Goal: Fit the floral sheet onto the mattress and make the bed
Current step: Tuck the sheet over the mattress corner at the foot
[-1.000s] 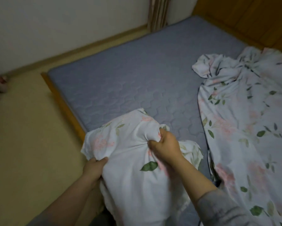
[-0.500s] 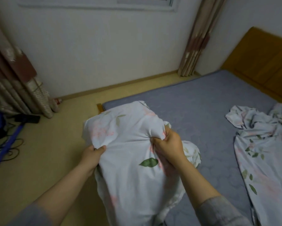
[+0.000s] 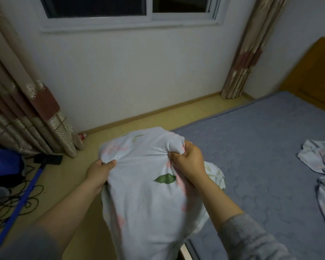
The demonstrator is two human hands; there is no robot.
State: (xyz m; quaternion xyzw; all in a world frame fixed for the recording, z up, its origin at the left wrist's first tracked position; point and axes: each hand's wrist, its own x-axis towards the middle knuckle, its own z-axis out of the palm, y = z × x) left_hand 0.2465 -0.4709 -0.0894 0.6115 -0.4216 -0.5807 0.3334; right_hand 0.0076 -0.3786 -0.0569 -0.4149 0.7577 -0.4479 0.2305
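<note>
You are holding the floral sheet [image 3: 144, 199] bunched before you, your left hand [image 3: 99, 172] pinching its left edge and your right hand [image 3: 188, 162] clenching a gathered fold near its top. It is hanging over the near corner of the mattress [image 3: 261, 147], which is stretching away rightward, your right hand sitting nearer it.

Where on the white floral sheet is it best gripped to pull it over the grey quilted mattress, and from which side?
Grip the white floral sheet along its gathered edge, from above, hands apart: the right hand clutches the puckered folds, the left hand pinches the edge further left. The domed pocket between them probably suits hooking over the grey quilted mattress corner.
</note>
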